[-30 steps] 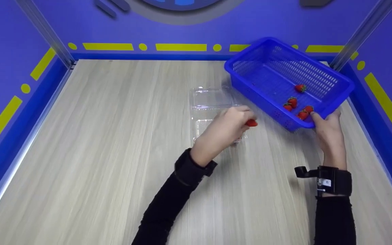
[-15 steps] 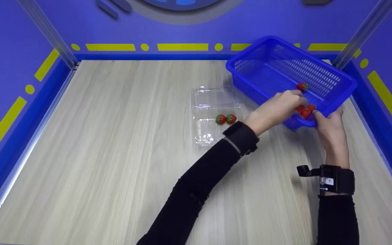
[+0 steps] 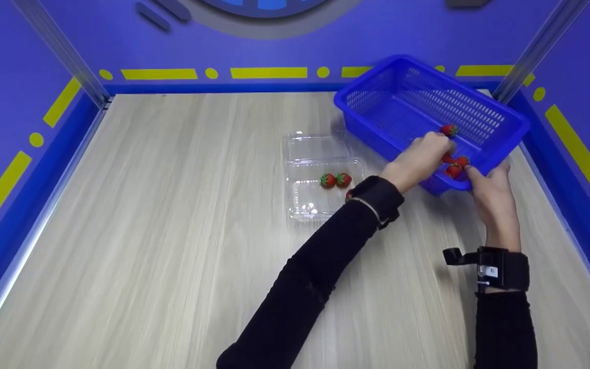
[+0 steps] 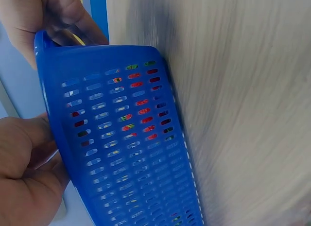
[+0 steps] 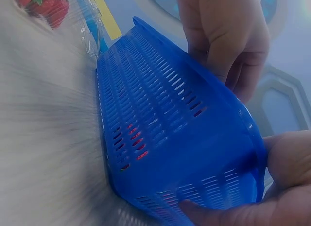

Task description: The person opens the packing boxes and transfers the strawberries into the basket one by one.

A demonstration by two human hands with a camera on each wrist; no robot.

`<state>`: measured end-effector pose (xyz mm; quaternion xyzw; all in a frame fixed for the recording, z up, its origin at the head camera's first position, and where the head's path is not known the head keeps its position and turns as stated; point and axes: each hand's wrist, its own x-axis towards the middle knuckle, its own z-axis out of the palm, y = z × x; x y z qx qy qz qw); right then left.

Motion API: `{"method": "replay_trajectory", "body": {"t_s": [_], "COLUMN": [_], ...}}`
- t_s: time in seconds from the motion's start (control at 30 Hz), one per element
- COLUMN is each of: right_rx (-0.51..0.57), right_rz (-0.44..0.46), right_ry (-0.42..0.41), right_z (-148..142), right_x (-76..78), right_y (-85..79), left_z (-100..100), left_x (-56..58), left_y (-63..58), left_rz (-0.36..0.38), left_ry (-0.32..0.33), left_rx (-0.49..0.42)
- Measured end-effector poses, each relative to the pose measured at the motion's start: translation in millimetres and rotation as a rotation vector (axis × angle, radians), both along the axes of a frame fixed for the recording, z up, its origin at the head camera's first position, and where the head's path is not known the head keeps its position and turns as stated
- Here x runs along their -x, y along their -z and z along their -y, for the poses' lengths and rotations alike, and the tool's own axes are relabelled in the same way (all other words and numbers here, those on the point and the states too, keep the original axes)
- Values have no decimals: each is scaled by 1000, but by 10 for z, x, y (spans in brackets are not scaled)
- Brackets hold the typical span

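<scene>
At the basket (image 3: pixel 369 134), the right hand (image 3: pixel 497 199) clamps the rim (image 3: pixel 501 154); the left hand (image 3: pixel 420 157) seems to pinch a berry (image 3: pixel 447 158); squeezing could squash it.

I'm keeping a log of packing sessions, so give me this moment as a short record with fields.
Surface: light wood-grain tabletop
Held: blue rectangular slotted plastic basket, right hand gripping its near right corner
In basket: several red strawberries; exact count unclear
Left hand: in the basket, fingers at the strawberries; grip unclear
Beside basket: open clear plastic container
In container: two strawberries plainly visible, a third mostly hidden by a black wristband
</scene>
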<state>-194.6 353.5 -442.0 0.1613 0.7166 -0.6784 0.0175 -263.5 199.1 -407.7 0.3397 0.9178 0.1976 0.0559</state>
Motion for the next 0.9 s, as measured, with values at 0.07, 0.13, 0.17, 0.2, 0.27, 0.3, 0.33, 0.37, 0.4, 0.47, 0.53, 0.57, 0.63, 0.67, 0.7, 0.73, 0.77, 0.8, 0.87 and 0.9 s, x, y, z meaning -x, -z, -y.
{"method": "replay_trajectory", "body": {"t_s": [0.07, 0.13, 0.17, 0.2, 0.27, 0.3, 0.33, 0.37, 0.4, 0.47, 0.53, 0.57, 0.63, 0.67, 0.7, 0.73, 0.77, 0.8, 0.87, 0.9], "right_rx": [-9, 2, 13, 26, 41, 47, 48, 48, 42, 32, 8, 5, 18, 22, 31, 46, 64, 80, 78, 84], "right_rz": [-3, -11, -19, -28, -44, -50, -52, -52, -50, -38, -24, -20, -15, -11, -11, -13, -15, -18, -21, -24], "right_ry": [-4, -3, -4, -7, -16, -18, -19, -19, -20, -17, -12, -11, -5, -3, 1, 5, 5, 7, 7, 8], "right_z": [9, 15, 18, 21, 28, 32, 36, 41, 45, 52, 61, 62, 59, 55, 49, 41, 31, 24, 11, 6], "right_x": [3, 6, 8, 11, 14, 17, 21, 22, 22, 25, 24, 22, 20, 19, 18, 17, 16, 16, 16, 15], "right_y": [3, 4, 6, 6, 9, 11, 12, 12, 9, 2, -16, -24, -37, -41, -42, -38, -32, -27, -13, -6], "left_z": [3, 12, 19, 30, 53, 66, 82, 99, 119, 164, 217, 247, 315, 353, 401, 455, 513, 579, 734, 823], "left_x": [13, 26, 32, 36, 44, 46, 45, 46, 45, 38, 32, 29, 27, 26, 22, 16, 6, -7, -49, -78], "left_y": [5, 6, 5, 6, 6, 4, 1, -2, -6, -26, -61, -82, -137, -175, -214, -254, -298, -339, -411, -434], "left_rz": [5, 21, 25, 24, 32, 32, 31, 28, 27, 21, 13, 18, 22, 25, 26, 32, 38, 27, 6, -11], "left_ry": [-17, -29, -32, -30, -26, -22, -19, -14, -7, 5, 13, 10, -6, -17, -25, -36, -47, -48, -53, -56], "left_rx": [-6, -20, -23, -26, -28, -27, -25, -25, -28, -38, -51, -63, -80, -84, -94, -111, -124, -134, -162, -174]}}
